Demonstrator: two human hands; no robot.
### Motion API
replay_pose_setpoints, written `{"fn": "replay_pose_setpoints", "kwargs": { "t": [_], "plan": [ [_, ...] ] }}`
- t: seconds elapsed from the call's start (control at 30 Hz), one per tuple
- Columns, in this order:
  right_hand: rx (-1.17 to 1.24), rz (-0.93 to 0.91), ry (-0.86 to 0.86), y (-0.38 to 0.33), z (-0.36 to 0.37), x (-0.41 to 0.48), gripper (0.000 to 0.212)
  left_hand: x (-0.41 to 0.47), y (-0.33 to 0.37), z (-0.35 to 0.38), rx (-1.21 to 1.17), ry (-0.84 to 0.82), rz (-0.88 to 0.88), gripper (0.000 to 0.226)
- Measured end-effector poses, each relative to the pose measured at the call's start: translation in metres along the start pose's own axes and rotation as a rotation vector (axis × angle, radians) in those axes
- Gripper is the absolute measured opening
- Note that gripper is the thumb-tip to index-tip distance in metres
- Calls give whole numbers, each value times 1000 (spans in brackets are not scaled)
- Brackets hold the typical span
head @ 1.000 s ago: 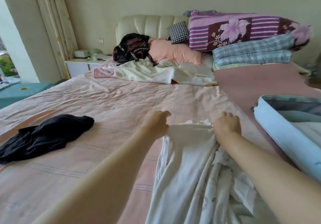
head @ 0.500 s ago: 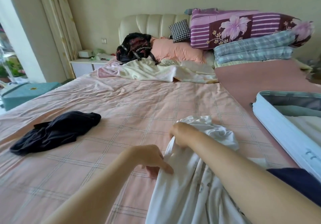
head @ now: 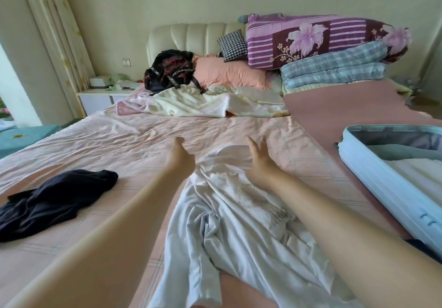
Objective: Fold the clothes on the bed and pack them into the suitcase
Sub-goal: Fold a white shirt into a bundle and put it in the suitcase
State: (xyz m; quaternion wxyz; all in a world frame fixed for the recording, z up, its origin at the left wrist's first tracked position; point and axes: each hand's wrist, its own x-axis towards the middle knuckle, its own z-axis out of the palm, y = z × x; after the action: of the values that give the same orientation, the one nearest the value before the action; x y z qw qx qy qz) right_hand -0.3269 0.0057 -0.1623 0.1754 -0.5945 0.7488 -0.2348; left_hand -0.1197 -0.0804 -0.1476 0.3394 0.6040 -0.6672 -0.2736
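A crumpled white garment lies lengthwise on the pink checked bed sheet, running from the near edge towards the middle. My left hand is at the garment's far left corner with its thumb raised. Over the far right corner, my right hand has its fingers spread and straight. Neither hand grips the cloth. A dark navy garment lies bunched at the left. The open light-blue suitcase sits at the right on the bed, with folded pale clothes inside.
At the head of the bed are a black backpack, a peach pillow, a crumpled cream blanket and stacked purple and blue-checked quilts. A mauve mat lies under the suitcase. A white nightstand stands at the left.
Both hands have let go of the bunched white cloth and moved forward. The garment's far end now lies flatter on the sheet, and the fingers have opened out.
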Motion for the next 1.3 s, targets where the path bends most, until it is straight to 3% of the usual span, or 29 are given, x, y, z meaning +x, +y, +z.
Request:
{"fn": "replay_pose_setpoints", "kwargs": {
  "t": [0.07, 0.1, 0.17, 0.2, 0.27, 0.3, 0.37, 0.43, 0.47, 0.53, 0.6, 0.63, 0.7, 0.77, 0.83, 0.93, 1.07, 1.13, 1.23, 1.3],
  "plan": [
    [-196, -42, 11, -2, 9, -6, 90, -20, -10, 7, 114, -158, 62, 42],
    [-267, -104, 51, -2, 15, -11, 76, -37, -14, 6, 259, -260, 127, 40],
    [-227, -241, 61, -6, 28, -25, 33, -66, -22, -2, 557, -514, 177, 67],
    [-170, -278, -14, -11, 34, -35, 25, -79, -23, -6, 704, -628, 168, 82],
    [-183, -280, -303, -24, 45, -54, 45, -99, -23, -14, 908, -738, 189, 84],
    [-292, -268, -412, -32, 48, -63, 57, -104, -24, -17, 918, -737, 209, 78],
    [-507, -240, -441, -40, 50, -73, 64, -101, -29, -19, 801, -716, 213, 56],
    [-512, -234, -380, -46, 50, -76, 39, -91, -34, -27, 718, -712, 205, 39],
    [-440, -227, -351, -49, 51, -75, 26, -84, -35, -33, 726, -642, 214, 38],
    [-134, -183, -246, -58, 58, -69, 13, -63, -40, -47, 791, -344, 246, 34],
    [228, -167, -157, -71, 65, -65, 16, -43, -47, -63, 880, -83, 193, 32],
    [318, -171, -154, -74, 68, -63, 25, -41, -49, -69, 952, -73, 145, 36],
    [253, -179, -219, -73, 67, -67, 40, -46, -52, -71, 1047, -174, 107, 54],
    [101, -184, -256, -61, 59, -78, 40, -64, -53, -59, 998, -190, 286, 57],
    [26, -188, -236, -44, 50, -97, 29, -92, -48, -40, 755, -247, 456, 38],
    [-86, -205, -155, -22, 41, -129, 9, -145, -29, -11, 526, -444, 536, 8],
    [-181, -163, -270, 7, 29, -164, 16, -190, -31, 10, 495, -720, 537, 52],
    [-167, -141, -269, 17, 20, -176, 40, -199, -41, 14, 507, -709, 541, 56],
    [-283, -70, -197, 23, 13, -193, 66, -217, -40, 16, 285, -569, 527, 10],
    [-297, -29, -216, 24, 12, -204, 76, -225, -37, 10, 194, -468, 465, 14]
  ]
}}
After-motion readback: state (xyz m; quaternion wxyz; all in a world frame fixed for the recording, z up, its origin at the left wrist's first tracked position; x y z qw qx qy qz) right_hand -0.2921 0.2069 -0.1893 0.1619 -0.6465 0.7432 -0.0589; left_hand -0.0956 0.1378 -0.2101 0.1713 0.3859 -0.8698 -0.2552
